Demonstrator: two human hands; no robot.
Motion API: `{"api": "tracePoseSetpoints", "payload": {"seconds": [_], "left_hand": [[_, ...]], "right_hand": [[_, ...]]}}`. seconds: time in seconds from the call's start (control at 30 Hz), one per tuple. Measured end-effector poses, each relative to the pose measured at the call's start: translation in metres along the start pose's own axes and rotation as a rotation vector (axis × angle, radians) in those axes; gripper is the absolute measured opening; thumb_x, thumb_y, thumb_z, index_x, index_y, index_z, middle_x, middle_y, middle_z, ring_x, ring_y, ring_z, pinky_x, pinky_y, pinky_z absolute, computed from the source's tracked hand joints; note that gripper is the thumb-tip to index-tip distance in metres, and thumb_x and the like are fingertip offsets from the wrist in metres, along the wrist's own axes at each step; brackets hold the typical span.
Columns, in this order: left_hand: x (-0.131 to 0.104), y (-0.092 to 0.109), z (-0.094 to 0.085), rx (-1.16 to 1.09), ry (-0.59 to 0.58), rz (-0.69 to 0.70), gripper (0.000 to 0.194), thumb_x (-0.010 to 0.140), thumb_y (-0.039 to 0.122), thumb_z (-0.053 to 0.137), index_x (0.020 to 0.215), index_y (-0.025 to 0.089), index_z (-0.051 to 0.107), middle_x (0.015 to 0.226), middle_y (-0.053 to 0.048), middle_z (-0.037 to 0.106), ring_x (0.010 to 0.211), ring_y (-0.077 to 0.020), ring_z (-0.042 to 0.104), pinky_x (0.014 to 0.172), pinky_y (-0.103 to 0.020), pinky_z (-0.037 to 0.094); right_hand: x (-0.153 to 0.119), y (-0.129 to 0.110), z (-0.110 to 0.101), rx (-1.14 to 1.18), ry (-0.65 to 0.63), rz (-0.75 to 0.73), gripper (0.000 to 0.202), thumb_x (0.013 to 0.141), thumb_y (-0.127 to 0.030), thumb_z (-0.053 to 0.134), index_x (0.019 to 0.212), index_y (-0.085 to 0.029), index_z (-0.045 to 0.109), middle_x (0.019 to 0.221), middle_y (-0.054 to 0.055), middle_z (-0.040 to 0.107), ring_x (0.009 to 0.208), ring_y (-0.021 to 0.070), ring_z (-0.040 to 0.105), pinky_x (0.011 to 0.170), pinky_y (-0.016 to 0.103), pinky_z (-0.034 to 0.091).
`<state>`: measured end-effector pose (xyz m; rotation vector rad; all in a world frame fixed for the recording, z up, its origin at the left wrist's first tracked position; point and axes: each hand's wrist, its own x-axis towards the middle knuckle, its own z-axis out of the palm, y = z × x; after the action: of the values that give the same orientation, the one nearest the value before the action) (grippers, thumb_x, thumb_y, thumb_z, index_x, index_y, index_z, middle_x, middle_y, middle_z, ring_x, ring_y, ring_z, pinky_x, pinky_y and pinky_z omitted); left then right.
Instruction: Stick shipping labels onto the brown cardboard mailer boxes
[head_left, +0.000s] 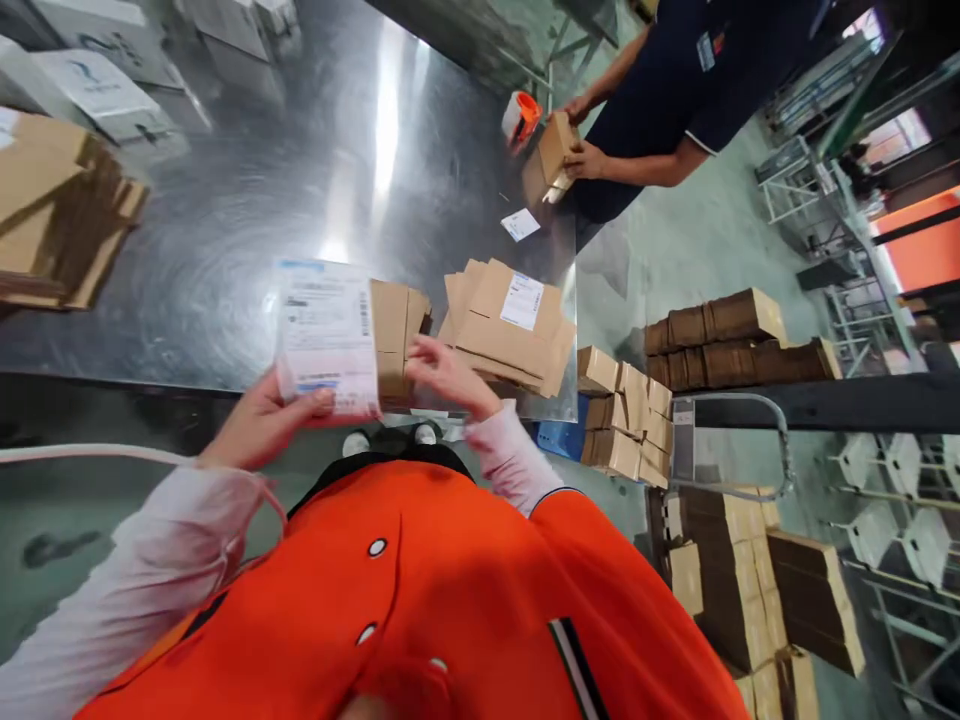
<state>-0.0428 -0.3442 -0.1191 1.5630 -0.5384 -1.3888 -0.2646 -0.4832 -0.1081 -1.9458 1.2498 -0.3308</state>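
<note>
My left hand (274, 418) pinches a printed shipping label sheet (330, 335) near its lower edge, thumb on top, and holds it up over the front edge of the metal table. Partly behind the sheet lies folded brown cardboard (391, 335). My right hand (454, 378) is just right of that cardboard, with its fingers loosely bent and apart and nothing visible in them. Whether its fingertips touch the cardboard I cannot tell. Right of it is a stack of flat cartons (487, 335), the top one bearing a white label (522, 301).
Across the metal table (247, 200), a co-worker's hands (585, 150) hold a small carton (556, 150) beside an orange tape dispenser (521, 118). A loose label (520, 224) lies nearby. Flat cardboard (52, 220) is stacked at left; packed cartons (626, 420) stand at right.
</note>
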Motion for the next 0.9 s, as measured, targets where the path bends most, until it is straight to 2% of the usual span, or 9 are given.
{"api": "tracePoseSetpoints", "payload": {"seconds": [0.1,0.17,0.3,0.4,0.53,0.6,0.67,0.77,0.9], "left_hand": [[0.003,-0.012,0.005,-0.031,-0.066,-0.081,0.080,0.034,0.062,0.102,0.093,0.014,0.076,0.099,-0.013,0.082,0.107,-0.0383,0.073,0.100,-0.046,0.061],[0.008,-0.014,0.005,-0.192,0.052,-0.037,0.072,0.037,0.055,0.102,0.090,0.014,0.076,0.095,-0.012,0.082,0.101,-0.0337,0.074,0.089,-0.038,0.062],[0.015,-0.018,0.010,-0.329,0.225,-0.055,0.057,0.038,0.044,0.099,0.079,0.013,0.074,0.076,-0.007,0.077,0.070,-0.0221,0.069,0.065,-0.030,0.057],[0.015,-0.027,0.021,-0.200,0.302,-0.005,0.039,0.052,0.045,0.091,0.064,0.015,0.069,0.063,-0.003,0.069,0.059,-0.0163,0.060,0.056,-0.026,0.051],[0.017,-0.041,0.036,-0.099,0.489,0.042,0.044,0.068,0.048,0.080,0.050,0.020,0.050,0.051,-0.001,0.054,0.055,-0.0159,0.057,0.051,-0.024,0.048],[0.021,-0.046,0.036,-0.142,0.448,0.000,0.040,0.066,0.046,0.083,0.057,0.019,0.055,0.055,-0.002,0.059,0.062,-0.0200,0.065,0.055,-0.026,0.053],[0.026,-0.049,0.031,-0.197,0.270,-0.099,0.038,0.055,0.039,0.093,0.071,0.017,0.066,0.065,-0.005,0.068,0.072,-0.0258,0.072,0.060,-0.030,0.059],[0.029,-0.055,0.019,-0.276,0.022,-0.254,0.056,0.039,0.032,0.101,0.085,0.014,0.075,0.080,-0.012,0.078,0.084,-0.0326,0.077,0.069,-0.035,0.064],[0.033,-0.064,0.009,-0.378,-0.006,-0.304,0.065,0.040,0.036,0.102,0.096,0.014,0.078,0.101,-0.017,0.082,0.096,-0.0355,0.078,0.078,-0.039,0.065]], "right_hand": [[-0.010,-0.023,0.077,0.471,-0.189,0.012,0.034,0.101,-0.033,0.063,0.129,-0.016,0.073,0.123,0.008,0.078,0.109,0.0185,0.076,0.099,0.031,0.062],[-0.016,-0.025,0.099,0.561,-0.264,0.097,0.031,0.098,-0.030,0.068,0.123,-0.014,0.075,0.120,0.008,0.079,0.108,0.0206,0.077,0.099,0.033,0.062],[-0.001,-0.022,0.083,0.384,-0.265,0.110,0.040,0.082,-0.029,0.087,0.119,-0.015,0.078,0.111,0.008,0.081,0.101,0.0233,0.078,0.094,0.034,0.063],[0.018,-0.025,0.062,0.264,-0.194,-0.012,0.025,0.087,-0.029,0.082,0.108,-0.017,0.082,0.104,0.007,0.082,0.096,0.0218,0.077,0.092,0.031,0.061],[0.027,-0.024,0.056,0.151,-0.278,-0.061,0.015,0.091,-0.032,0.076,0.091,-0.020,0.084,0.087,0.002,0.081,0.087,0.0207,0.076,0.085,0.029,0.060],[0.035,-0.021,0.059,0.117,-0.275,-0.044,0.017,0.092,-0.033,0.075,0.092,-0.019,0.084,0.086,0.001,0.081,0.085,0.0194,0.076,0.084,0.028,0.059],[0.054,-0.020,0.063,0.033,-0.238,-0.062,0.016,0.092,-0.032,0.075,0.092,-0.018,0.083,0.092,0.002,0.080,0.091,0.0187,0.075,0.088,0.027,0.059],[0.104,-0.025,0.067,-0.181,-0.118,-0.076,0.013,0.091,-0.029,0.077,0.094,-0.018,0.083,0.114,0.006,0.077,0.113,0.0206,0.070,0.104,0.031,0.054],[0.169,-0.029,0.074,-0.343,-0.036,0.045,0.018,0.092,-0.036,0.078,0.100,-0.021,0.083,0.136,0.008,0.066,0.131,0.0272,0.059,0.114,0.042,0.048]]}}
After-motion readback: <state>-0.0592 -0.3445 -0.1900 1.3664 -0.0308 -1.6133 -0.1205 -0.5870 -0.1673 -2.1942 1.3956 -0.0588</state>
